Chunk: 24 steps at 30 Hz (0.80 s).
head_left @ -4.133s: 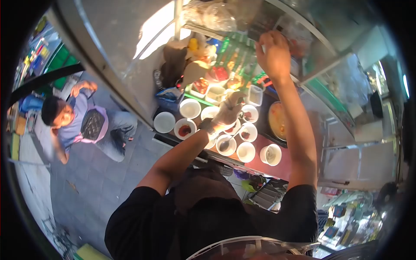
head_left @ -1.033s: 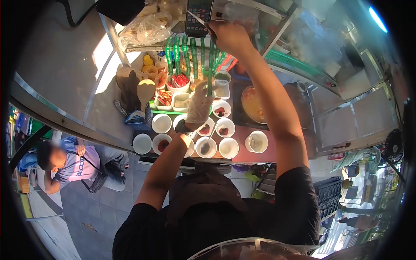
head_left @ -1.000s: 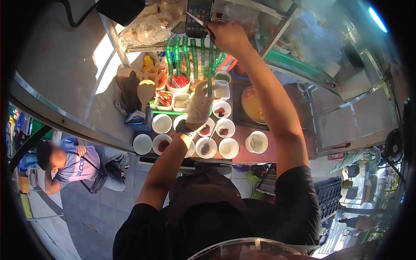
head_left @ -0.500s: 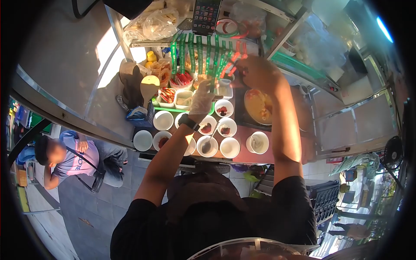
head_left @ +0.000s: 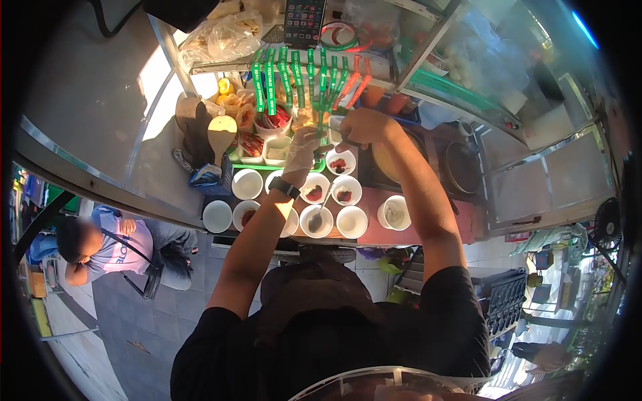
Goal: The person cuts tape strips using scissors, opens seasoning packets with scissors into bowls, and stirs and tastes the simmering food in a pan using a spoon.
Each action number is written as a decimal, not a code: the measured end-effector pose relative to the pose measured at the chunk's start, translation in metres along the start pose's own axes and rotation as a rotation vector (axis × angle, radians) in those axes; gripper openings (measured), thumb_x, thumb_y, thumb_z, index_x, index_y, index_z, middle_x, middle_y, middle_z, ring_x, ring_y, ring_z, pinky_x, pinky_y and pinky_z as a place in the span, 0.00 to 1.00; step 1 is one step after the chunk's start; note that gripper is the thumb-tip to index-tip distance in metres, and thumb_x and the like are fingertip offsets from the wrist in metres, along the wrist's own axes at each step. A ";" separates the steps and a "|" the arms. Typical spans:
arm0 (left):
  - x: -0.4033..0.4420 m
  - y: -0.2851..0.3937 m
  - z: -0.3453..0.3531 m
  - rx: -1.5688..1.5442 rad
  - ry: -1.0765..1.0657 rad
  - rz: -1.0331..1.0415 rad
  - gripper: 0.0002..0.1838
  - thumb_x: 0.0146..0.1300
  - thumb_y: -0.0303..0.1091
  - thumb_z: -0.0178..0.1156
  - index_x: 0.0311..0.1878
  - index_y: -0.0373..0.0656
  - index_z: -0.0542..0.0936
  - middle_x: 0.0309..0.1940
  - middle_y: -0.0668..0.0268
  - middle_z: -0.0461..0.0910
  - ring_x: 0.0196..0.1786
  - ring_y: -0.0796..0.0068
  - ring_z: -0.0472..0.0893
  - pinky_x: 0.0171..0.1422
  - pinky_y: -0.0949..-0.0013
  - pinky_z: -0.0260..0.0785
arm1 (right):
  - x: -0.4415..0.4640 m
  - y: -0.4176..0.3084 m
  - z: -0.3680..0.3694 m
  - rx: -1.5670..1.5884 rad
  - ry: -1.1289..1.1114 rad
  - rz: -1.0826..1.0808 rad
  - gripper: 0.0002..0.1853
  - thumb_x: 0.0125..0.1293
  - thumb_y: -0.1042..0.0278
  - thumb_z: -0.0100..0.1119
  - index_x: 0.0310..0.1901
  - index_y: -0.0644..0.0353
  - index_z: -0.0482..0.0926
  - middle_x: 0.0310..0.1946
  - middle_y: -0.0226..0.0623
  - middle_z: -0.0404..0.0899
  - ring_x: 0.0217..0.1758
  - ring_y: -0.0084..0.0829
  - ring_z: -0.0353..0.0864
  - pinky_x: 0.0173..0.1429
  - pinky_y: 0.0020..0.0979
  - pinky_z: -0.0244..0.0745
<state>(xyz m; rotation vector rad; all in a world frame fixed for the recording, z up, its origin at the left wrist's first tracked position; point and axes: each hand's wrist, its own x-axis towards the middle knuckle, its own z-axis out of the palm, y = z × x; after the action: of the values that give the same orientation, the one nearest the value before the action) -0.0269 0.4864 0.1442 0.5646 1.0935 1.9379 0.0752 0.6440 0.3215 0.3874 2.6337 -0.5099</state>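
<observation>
My left hand (head_left: 304, 150) wears a clear plastic glove and is raised over the condiment tubs. Its fingers are closed at a green printed strip (head_left: 323, 134), seemingly pinching it. Just to the right, my right hand (head_left: 366, 127) has its fingers curled; what they hold is not clear. Several green strips (head_left: 285, 75) and red strips (head_left: 348, 90) hang from the shelf edge above both hands. Below my hands stand white cups; one cup (head_left: 340, 162) has dark red sauce in it, and another cup (head_left: 316, 221) holds a spoon (head_left: 319, 212).
Behind the hands are a red-filled tub (head_left: 273, 120) and a phone (head_left: 305, 23). A wooden paddle (head_left: 221, 134) stands at left in a utensil holder. Beyond my right forearm lie a round pan (head_left: 461, 167) and glass panels. A seated person (head_left: 120, 244) is at far left.
My right hand has come down and left, closer to my left hand, uncovering the red strips. The view has shifted slightly. My left hand stays over the tubs.
</observation>
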 end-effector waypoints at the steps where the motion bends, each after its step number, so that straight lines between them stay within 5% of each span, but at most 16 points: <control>1: 0.000 0.000 0.000 -0.001 -0.001 0.002 0.19 0.73 0.24 0.53 0.65 0.47 0.71 0.61 0.58 0.82 0.50 0.61 0.90 0.46 0.67 0.76 | 0.001 0.001 0.000 -0.002 0.001 0.001 0.24 0.59 0.42 0.77 0.33 0.59 0.84 0.20 0.36 0.81 0.24 0.32 0.85 0.22 0.39 0.76; 7: -0.008 0.004 0.003 0.025 0.023 -0.036 0.18 0.74 0.24 0.51 0.64 0.46 0.71 0.61 0.58 0.82 0.50 0.62 0.90 0.45 0.67 0.76 | -0.012 -0.005 -0.001 0.009 -0.114 0.077 0.22 0.59 0.44 0.77 0.35 0.57 0.84 0.27 0.33 0.84 0.28 0.32 0.85 0.28 0.38 0.76; 9: -0.014 0.005 0.001 0.020 0.053 -0.054 0.18 0.74 0.24 0.50 0.65 0.45 0.70 0.61 0.57 0.81 0.51 0.61 0.89 0.45 0.66 0.76 | -0.015 -0.003 0.000 -0.250 -0.201 -0.215 0.24 0.54 0.45 0.79 0.38 0.58 0.84 0.30 0.33 0.84 0.33 0.32 0.84 0.35 0.38 0.74; 10: -0.015 0.003 -0.002 0.047 0.060 -0.052 0.18 0.74 0.25 0.50 0.65 0.45 0.70 0.62 0.56 0.81 0.52 0.60 0.89 0.47 0.65 0.77 | -0.022 0.002 -0.001 -0.236 -0.286 -0.110 0.20 0.53 0.56 0.80 0.39 0.60 0.83 0.28 0.35 0.82 0.36 0.34 0.83 0.41 0.39 0.73; 11: -0.019 0.006 -0.001 0.050 0.058 -0.046 0.18 0.74 0.25 0.50 0.65 0.45 0.70 0.62 0.56 0.81 0.52 0.60 0.89 0.47 0.65 0.77 | -0.038 -0.007 -0.013 -0.240 -0.280 -0.111 0.20 0.53 0.56 0.80 0.39 0.60 0.83 0.28 0.35 0.82 0.36 0.34 0.83 0.41 0.39 0.73; 13: -0.030 0.012 0.002 -0.014 0.099 -0.057 0.15 0.76 0.24 0.50 0.63 0.42 0.71 0.62 0.56 0.81 0.50 0.59 0.89 0.45 0.62 0.77 | -0.068 -0.015 -0.033 -0.048 -0.024 -0.354 0.15 0.53 0.70 0.77 0.41 0.60 0.83 0.31 0.35 0.82 0.38 0.33 0.83 0.43 0.38 0.75; 14: -0.035 0.019 0.006 0.017 0.093 -0.063 0.15 0.78 0.24 0.48 0.64 0.43 0.71 0.62 0.56 0.81 0.51 0.58 0.89 0.46 0.61 0.77 | -0.073 -0.022 -0.043 0.026 0.138 -0.289 0.15 0.52 0.80 0.73 0.42 0.60 0.83 0.38 0.35 0.83 0.41 0.34 0.83 0.47 0.38 0.76; 16: -0.038 0.016 0.006 0.023 0.062 -0.041 0.15 0.77 0.24 0.49 0.64 0.43 0.71 0.62 0.56 0.81 0.52 0.58 0.89 0.48 0.61 0.78 | -0.052 -0.009 -0.059 -0.120 0.719 -0.457 0.16 0.55 0.81 0.66 0.46 0.58 0.82 0.44 0.40 0.82 0.51 0.45 0.83 0.54 0.45 0.78; 18: -0.046 0.022 0.013 0.022 0.021 -0.014 0.15 0.77 0.25 0.50 0.64 0.44 0.71 0.62 0.56 0.81 0.53 0.58 0.88 0.54 0.60 0.80 | -0.024 -0.005 -0.086 -0.377 1.076 -0.364 0.10 0.66 0.71 0.61 0.47 0.51 0.85 0.44 0.38 0.80 0.43 0.46 0.88 0.54 0.45 0.82; 22: -0.054 0.036 0.031 0.087 -0.061 0.136 0.16 0.75 0.28 0.56 0.64 0.43 0.70 0.62 0.55 0.82 0.59 0.57 0.85 0.64 0.58 0.79 | 0.018 0.016 -0.109 -0.718 1.208 -0.308 0.08 0.64 0.67 0.62 0.44 0.46 0.85 0.46 0.34 0.79 0.41 0.40 0.90 0.48 0.44 0.84; 24: -0.060 0.051 0.039 0.129 -0.086 0.166 0.17 0.74 0.28 0.56 0.63 0.42 0.69 0.61 0.54 0.82 0.55 0.57 0.88 0.58 0.62 0.79 | 0.026 0.022 -0.111 -0.762 1.214 -0.329 0.08 0.64 0.66 0.62 0.44 0.46 0.85 0.46 0.34 0.79 0.41 0.40 0.90 0.47 0.44 0.85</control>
<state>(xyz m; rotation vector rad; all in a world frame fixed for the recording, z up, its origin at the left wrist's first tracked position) 0.0123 0.4414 0.2087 0.8252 1.1537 1.9737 0.0203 0.7144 0.3966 -0.0471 3.7205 0.9802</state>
